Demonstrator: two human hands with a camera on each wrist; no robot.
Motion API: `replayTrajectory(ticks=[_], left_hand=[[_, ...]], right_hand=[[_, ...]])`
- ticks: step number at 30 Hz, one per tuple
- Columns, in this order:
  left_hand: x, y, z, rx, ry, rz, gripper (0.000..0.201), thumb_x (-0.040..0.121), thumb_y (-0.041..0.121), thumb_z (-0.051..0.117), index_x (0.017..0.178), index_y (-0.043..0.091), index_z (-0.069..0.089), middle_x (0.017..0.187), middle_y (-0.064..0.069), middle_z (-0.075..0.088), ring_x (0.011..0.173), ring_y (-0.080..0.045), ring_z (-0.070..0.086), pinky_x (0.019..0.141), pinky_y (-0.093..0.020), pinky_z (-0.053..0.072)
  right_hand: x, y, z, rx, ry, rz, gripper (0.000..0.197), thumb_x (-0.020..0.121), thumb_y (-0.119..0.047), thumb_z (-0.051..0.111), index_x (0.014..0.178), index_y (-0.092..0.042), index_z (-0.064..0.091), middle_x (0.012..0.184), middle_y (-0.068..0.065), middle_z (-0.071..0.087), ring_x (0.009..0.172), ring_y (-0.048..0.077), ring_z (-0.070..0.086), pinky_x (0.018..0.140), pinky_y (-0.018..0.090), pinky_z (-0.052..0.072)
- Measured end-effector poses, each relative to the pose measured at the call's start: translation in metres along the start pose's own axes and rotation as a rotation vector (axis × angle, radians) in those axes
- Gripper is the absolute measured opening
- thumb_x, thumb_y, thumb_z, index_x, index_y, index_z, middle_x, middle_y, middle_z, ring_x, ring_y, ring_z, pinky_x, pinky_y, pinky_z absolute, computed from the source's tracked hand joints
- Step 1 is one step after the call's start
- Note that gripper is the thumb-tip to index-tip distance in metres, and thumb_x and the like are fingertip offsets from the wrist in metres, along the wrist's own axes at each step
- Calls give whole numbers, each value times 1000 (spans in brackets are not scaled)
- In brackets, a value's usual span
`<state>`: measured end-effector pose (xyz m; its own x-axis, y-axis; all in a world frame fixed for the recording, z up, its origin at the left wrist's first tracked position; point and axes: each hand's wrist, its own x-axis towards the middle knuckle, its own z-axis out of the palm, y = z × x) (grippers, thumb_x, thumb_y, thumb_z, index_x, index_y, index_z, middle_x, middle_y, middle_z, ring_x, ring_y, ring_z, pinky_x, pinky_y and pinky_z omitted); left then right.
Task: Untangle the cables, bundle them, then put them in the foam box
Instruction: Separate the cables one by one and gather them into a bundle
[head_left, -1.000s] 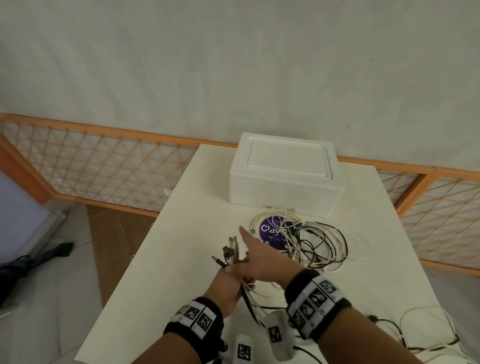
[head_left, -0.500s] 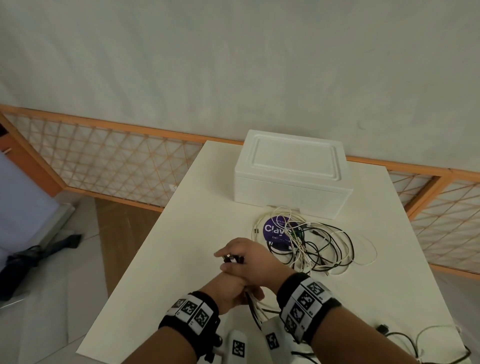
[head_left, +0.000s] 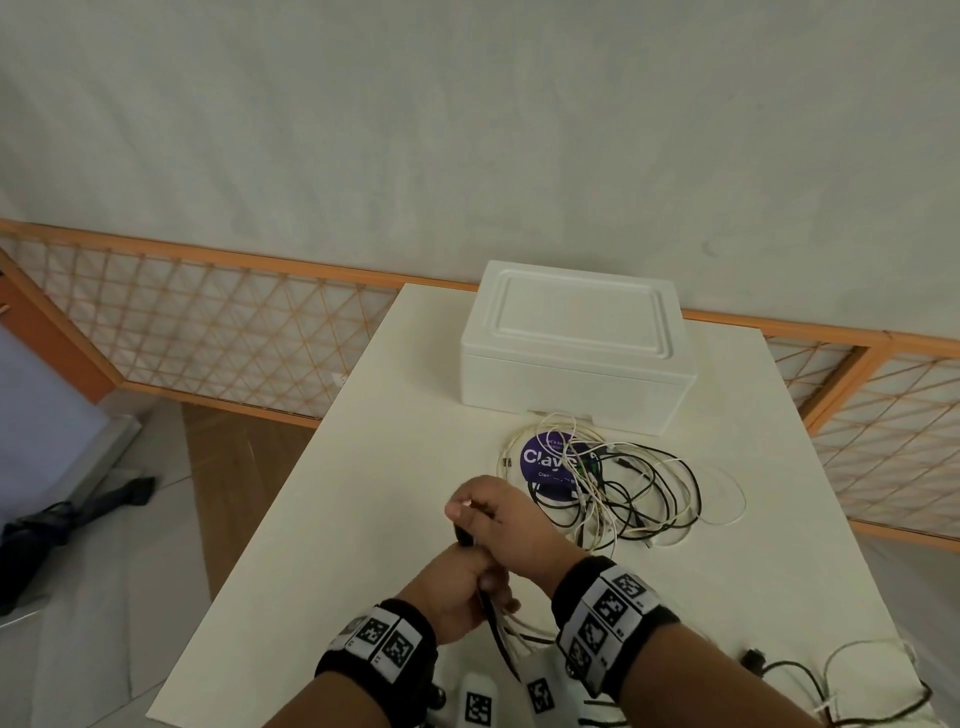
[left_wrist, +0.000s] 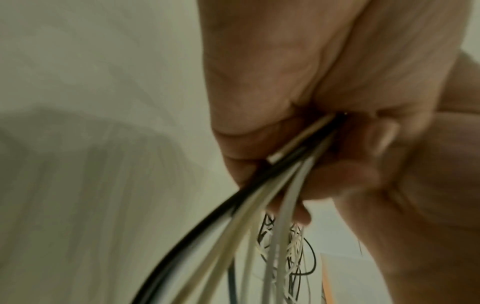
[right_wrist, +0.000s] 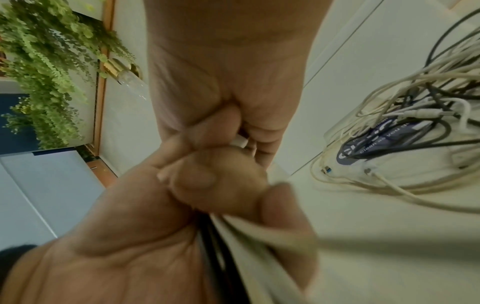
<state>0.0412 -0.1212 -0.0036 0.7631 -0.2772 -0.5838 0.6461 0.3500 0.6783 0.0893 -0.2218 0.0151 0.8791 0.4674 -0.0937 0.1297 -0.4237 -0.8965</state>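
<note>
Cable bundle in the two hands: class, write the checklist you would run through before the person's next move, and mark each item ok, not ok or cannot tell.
1. Left hand grips the cable bundle: ok.
2. Right hand holds the bundle's upper ends: ok, its fingers curl round them.
3. All cables gathered: not ok, a tangled pile lies on the table, and more cables at the near right edge.
4. Foam box open to receive the bundle: not ok, its lid is on.
5. Bundle tied: cannot tell.
</note>
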Motion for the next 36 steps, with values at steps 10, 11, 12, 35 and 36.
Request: replayTrajectory(ticks=[10, 11, 12, 35, 36], left_hand=[[12, 12, -13, -641, 422, 171, 47, 100, 35, 45, 59, 17, 32, 42, 2, 30, 39, -15, 35, 55, -31, 35], [12, 11, -19, -654, 464, 174, 46, 100, 35, 44, 60, 17, 31, 41, 4, 29, 35, -13, 32, 53, -29, 32], [13, 11, -27, -663, 493, 170, 45, 100, 35, 44, 61, 18, 30, 40, 4, 27, 33, -12, 30, 50, -28, 29], [25, -12, -34, -403, 432, 14, 42, 94, 31, 57, 60, 12, 43, 55, -4, 52, 51, -18, 43, 58, -32, 42], [26, -11, -34, -378, 425, 13, 43, 94, 30, 58, 58, 10, 44, 58, -6, 57, 50, -17, 44, 57, -32, 42]], right_hand=[[-51, 34, -15, -162, -226, 304, 37, 95, -46, 47, 70, -22, 60, 51, -6, 49, 37, 2, 41, 50, 22, 38], [-58, 41, -22, -196, -232, 341, 40, 94, -48, 48, 67, -21, 60, 50, -6, 47, 37, 1, 40, 49, 21, 37], [-67, 45, -30, -226, -238, 383, 42, 92, -50, 49, 65, -21, 60, 49, -7, 47, 37, 2, 39, 46, 19, 37], [-54, 55, -77, -787, 119, 606, 27, 90, -41, 48, 75, -19, 51, 72, -4, 51, 74, 17, 52, 64, 26, 38], [-46, 49, -70, -819, 131, 555, 25, 90, -40, 47, 76, -20, 52, 72, -5, 51, 74, 17, 52, 64, 26, 39]])
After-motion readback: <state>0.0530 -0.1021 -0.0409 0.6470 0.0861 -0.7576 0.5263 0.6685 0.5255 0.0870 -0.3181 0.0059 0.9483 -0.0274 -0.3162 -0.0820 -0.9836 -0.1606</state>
